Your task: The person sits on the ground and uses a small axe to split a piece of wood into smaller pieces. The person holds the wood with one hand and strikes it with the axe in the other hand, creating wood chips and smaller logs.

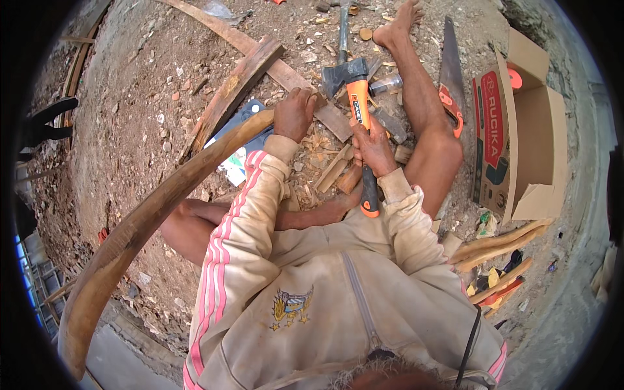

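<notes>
A long curved wooden piece, broad at its lower left end, runs past my left arm. Its narrow end is in the grip of my left hand, over the ground between my legs. My right hand is closed around the orange and black handle of a hatchet. The hatchet's dark head points away from me, its blade turned to the left. Beneath my hands lie a wooden plank, a squared timber resting across it, short wood offcuts and shavings.
To the right stands an open cardboard box; a handsaw lies beside my right leg. Farther off is a metal-handled tool, with a clear plastic cup nearby. Curved wood pieces rest at right. A dark blue case is under the timber.
</notes>
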